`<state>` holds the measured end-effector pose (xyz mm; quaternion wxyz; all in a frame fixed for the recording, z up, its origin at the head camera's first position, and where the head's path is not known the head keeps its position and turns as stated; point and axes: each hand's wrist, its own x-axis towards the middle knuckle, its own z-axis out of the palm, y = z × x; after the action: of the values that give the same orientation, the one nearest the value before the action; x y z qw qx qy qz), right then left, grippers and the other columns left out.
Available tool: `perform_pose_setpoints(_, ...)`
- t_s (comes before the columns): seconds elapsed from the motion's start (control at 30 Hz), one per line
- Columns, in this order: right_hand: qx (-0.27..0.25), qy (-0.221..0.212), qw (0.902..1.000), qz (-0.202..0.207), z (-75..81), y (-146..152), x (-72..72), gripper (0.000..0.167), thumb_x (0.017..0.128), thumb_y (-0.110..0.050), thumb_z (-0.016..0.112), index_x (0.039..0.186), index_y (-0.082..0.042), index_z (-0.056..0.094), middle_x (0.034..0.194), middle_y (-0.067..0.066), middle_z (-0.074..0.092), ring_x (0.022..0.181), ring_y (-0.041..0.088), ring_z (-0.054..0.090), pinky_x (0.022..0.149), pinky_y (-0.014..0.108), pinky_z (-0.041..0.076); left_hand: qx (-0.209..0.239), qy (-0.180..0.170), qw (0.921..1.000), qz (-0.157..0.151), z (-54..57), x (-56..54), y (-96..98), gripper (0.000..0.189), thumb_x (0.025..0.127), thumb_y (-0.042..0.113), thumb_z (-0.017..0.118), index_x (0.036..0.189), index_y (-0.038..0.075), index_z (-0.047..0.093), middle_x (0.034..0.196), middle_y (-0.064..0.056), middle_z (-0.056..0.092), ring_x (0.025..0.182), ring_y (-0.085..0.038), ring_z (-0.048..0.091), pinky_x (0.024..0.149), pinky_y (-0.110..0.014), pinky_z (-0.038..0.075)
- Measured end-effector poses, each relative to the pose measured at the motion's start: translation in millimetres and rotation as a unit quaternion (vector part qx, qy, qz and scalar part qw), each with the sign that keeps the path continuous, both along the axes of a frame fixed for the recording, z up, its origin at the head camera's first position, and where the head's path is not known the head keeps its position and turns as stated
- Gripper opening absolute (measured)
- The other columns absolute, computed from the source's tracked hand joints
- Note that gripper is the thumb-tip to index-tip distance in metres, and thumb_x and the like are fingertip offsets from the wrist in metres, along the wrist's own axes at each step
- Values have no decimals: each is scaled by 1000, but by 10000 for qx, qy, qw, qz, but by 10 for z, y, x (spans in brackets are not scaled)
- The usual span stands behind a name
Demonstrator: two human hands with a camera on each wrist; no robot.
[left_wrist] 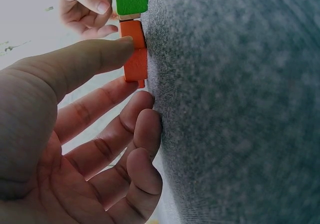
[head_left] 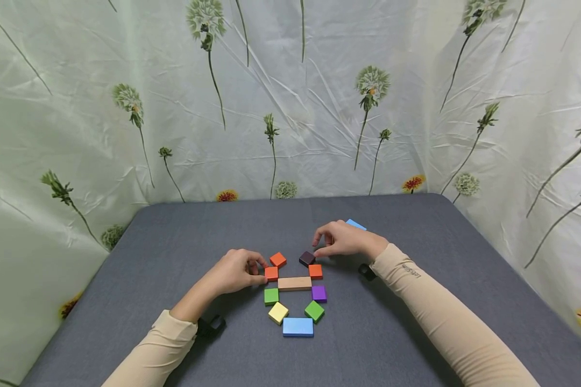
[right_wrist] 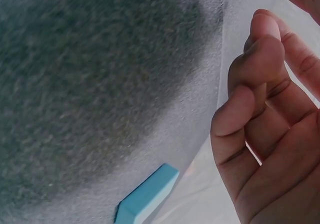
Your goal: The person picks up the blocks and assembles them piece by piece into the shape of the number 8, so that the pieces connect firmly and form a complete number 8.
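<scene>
Painted blocks form a ring on the table. My left hand is at the ring's left side, its thumb and index finger pinching an orange block. In the left wrist view the thumb lies against that orange face, while the other fingers curl loosely below. A second orange block sits turned at an angle just behind. My right hand hovers at the upper right of the ring with loosely bent fingers, thumb tip right beside a dark block. Nothing shows between its fingers in the right wrist view.
A natural wood bar crosses the ring. Around it stand another orange block, a purple block, green blocks, a yellow block and a blue bar. Another blue bar lies behind my right hand. Flowered curtains border the table.
</scene>
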<state>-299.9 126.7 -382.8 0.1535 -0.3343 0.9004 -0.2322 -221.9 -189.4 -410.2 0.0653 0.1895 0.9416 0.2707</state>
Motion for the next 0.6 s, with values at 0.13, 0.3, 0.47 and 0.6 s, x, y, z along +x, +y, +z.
perform_pose_setpoints(0.13, -45, -54, 10000, -11, -21, 51, -8, 22, 99, -29, 79, 111, -11, 76, 72, -4, 65, 61, 5, 53, 61, 24, 43, 17, -14, 10000, -12, -3, -2, -4, 21, 89, 19, 89, 107, 15, 79, 73, 6, 64, 61, -8, 55, 59, -26, 44)
perform_pose_setpoints(0.3, -100, -58, 9999, -52, -51, 126, -21, 22, 98, -30, 79, 111, -12, 76, 73, -4, 65, 62, 5, 53, 62, 24, 44, 4, -3, 10000, -20, -9, -4, -5, 21, 89, 19, 89, 107, 15, 79, 73, 6, 64, 62, -8, 55, 59, -26, 44)
perform_pose_setpoints(0.47, -177, -7, 9998, -119, -79, 207, -37, 22, 98, -30, 79, 111, -12, 77, 75, -3, 67, 64, 7, 55, 61, 25, 46, 5, 6, 10000, -19, -7, -2, -3, 22, 88, 19, 89, 107, 15, 79, 73, 6, 64, 62, -8, 55, 59, -26, 43)
perform_pose_setpoints(0.6, -176, 34, 9996, -230, -82, 274, -42, 22, 99, -31, 79, 112, -12, 77, 76, -2, 67, 65, 8, 56, 62, 26, 46, -3, 29, 10000, -18, -2, 5, -3, 22, 88, 19, 89, 107, 14, 79, 73, 6, 63, 62, -8, 55, 59, -26, 44)
